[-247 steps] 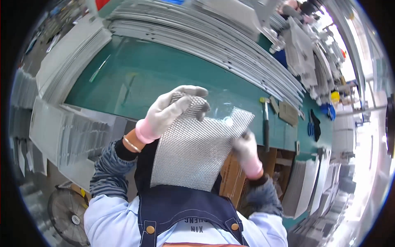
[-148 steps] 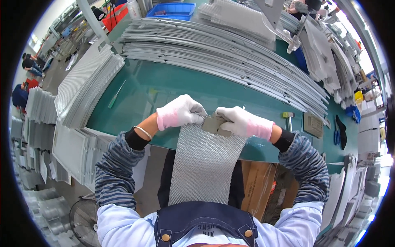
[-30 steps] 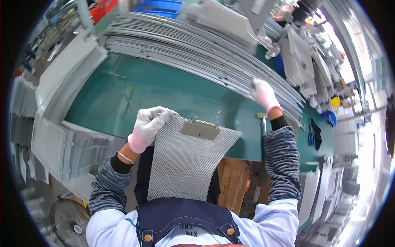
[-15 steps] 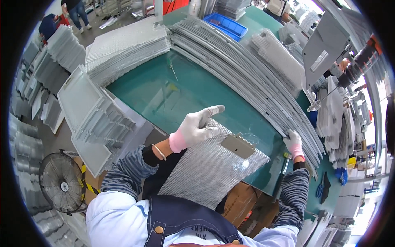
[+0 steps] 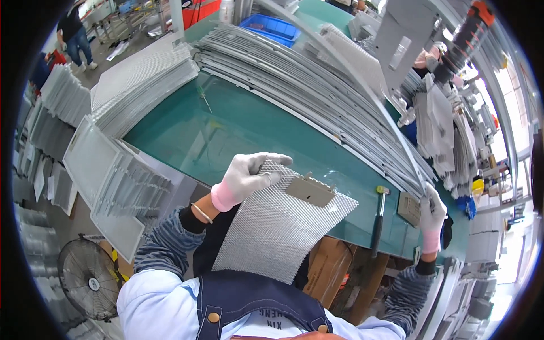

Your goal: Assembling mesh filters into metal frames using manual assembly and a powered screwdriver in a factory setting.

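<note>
My left hand point(image 5: 246, 177), in a white glove with a pink cuff, grips the upper left corner of a silver mesh sheet point(image 5: 277, 232) that hangs over the front edge of the green table point(image 5: 226, 127). A small flat metal plate point(image 5: 309, 191) lies on the sheet's top end. My right hand point(image 5: 432, 212), gloved the same way, is stretched far to the right, touching the near end of a long stack of grey metal frames point(image 5: 317, 96); whether it grips one I cannot tell.
A hammer point(image 5: 378, 221) with a black handle lies on the table edge beside a small grey plate point(image 5: 409, 208). Stacks of mesh panels point(image 5: 136, 85) fill the left. A floor fan point(image 5: 85, 277) stands lower left. A blue bin point(image 5: 275, 27) sits at the back.
Both hands held the mesh sheet earlier. My right hand has let go and reached out to the right end of the frame stack. My left hand keeps holding the sheet.
</note>
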